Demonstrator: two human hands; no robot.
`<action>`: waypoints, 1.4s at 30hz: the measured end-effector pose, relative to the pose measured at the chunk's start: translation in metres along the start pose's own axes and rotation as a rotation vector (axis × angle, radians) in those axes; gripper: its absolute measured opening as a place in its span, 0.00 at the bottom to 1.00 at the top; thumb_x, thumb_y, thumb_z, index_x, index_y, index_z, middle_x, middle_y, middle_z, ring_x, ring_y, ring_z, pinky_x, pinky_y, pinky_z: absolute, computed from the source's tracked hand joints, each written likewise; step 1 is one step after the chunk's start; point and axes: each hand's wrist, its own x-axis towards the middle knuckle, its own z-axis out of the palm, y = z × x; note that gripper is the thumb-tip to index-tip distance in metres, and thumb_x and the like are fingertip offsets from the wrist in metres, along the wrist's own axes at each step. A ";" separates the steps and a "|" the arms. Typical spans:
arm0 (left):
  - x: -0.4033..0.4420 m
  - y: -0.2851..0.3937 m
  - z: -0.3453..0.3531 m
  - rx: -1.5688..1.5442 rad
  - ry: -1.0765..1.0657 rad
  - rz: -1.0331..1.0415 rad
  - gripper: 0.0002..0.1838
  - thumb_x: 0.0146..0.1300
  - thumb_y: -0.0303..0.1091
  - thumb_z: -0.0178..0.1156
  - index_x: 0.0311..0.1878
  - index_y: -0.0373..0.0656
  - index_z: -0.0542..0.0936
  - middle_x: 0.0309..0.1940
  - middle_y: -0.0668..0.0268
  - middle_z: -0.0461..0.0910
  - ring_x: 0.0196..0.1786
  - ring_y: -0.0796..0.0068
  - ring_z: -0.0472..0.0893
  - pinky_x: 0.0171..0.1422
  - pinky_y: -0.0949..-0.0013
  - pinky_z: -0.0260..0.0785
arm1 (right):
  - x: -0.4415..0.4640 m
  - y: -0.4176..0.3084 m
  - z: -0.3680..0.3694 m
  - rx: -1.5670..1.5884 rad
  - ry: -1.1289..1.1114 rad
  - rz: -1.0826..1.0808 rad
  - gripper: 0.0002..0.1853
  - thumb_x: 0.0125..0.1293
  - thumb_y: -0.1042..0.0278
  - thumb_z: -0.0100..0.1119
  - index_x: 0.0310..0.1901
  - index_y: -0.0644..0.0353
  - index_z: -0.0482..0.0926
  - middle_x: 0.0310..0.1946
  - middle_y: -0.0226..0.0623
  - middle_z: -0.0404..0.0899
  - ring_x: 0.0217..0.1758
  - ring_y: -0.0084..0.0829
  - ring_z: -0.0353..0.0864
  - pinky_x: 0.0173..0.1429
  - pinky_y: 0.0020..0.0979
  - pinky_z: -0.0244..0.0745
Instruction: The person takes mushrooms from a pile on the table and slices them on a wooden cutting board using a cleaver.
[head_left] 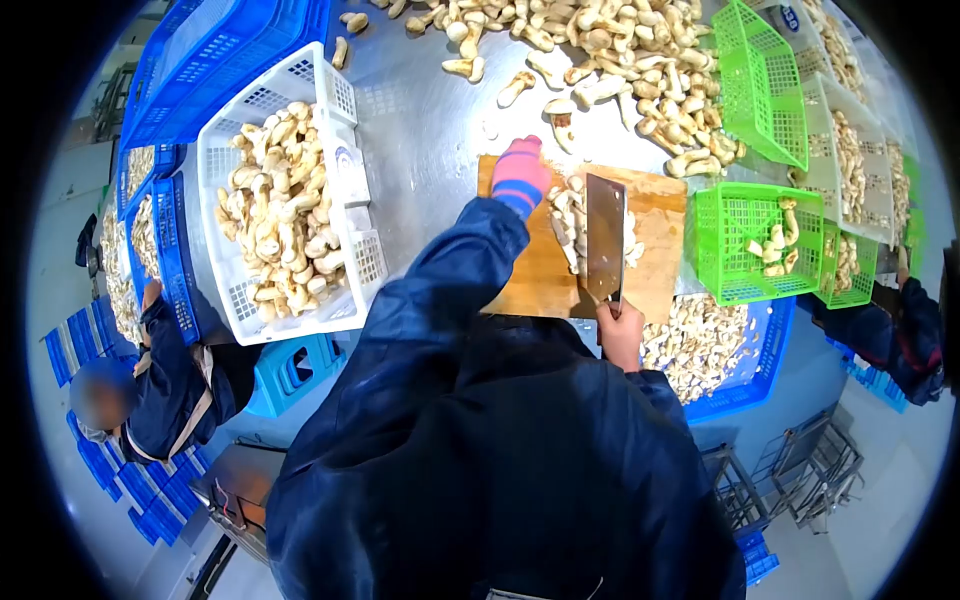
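Note:
My left hand (522, 172), in a pink and blue striped glove, is at the far left edge of a wooden cutting board (655, 265). Its fingers look curled under, and whatever they hold is hidden. My bare right hand (622, 335) grips the handle of a cleaver (606, 235), whose broad blade points away from me over the board. Cut mushroom pieces (570, 220) lie on the board on both sides of the blade. Just beyond the board, whole mushrooms (516, 89) are scattered on the steel table (400, 140).
A white crate (215, 255) of mushrooms stands at left, near blue crates (215, 75). Green baskets (760, 290) are at right; one holds a few mushrooms. Below the board's right side is a blue crate (745, 398) of cut pieces. Co-workers (180, 400) are at both sides.

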 end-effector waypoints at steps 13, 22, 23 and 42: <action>0.064 -0.006 -0.038 0.154 -0.560 0.237 0.22 0.45 0.41 0.67 0.46 0.51 0.77 0.37 0.56 0.79 0.37 0.60 0.79 0.43 0.62 0.72 | -0.021 -0.017 -0.027 0.094 0.075 0.177 0.09 0.56 0.73 0.53 0.26 0.72 0.74 0.11 0.37 0.72 0.12 0.22 0.69 0.18 0.27 0.62; -0.107 -0.015 -0.053 0.478 -0.595 -0.006 0.16 0.49 0.40 0.61 0.40 0.43 0.77 0.36 0.54 0.78 0.40 0.57 0.79 0.44 0.56 0.71 | -0.007 -0.045 -0.015 -0.240 -0.204 -0.162 0.10 0.52 0.69 0.51 0.26 0.70 0.75 0.21 0.57 0.74 0.28 0.54 0.75 0.33 0.44 0.68; -0.114 -0.014 -0.050 0.510 -0.534 0.010 0.14 0.50 0.38 0.60 0.39 0.43 0.77 0.36 0.55 0.78 0.39 0.56 0.79 0.43 0.56 0.72 | -0.006 -0.044 -0.014 -0.248 -0.238 -0.171 0.10 0.52 0.69 0.51 0.26 0.70 0.75 0.21 0.57 0.74 0.28 0.55 0.75 0.34 0.45 0.68; -0.131 -0.045 -0.054 -1.478 -0.770 -1.074 0.19 0.64 0.41 0.54 0.51 0.37 0.72 0.35 0.55 0.81 0.29 0.69 0.82 0.23 0.77 0.69 | 0.029 -0.028 0.014 -0.277 -0.333 0.000 0.12 0.52 0.68 0.51 0.28 0.71 0.77 0.25 0.58 0.76 0.31 0.55 0.76 0.39 0.44 0.71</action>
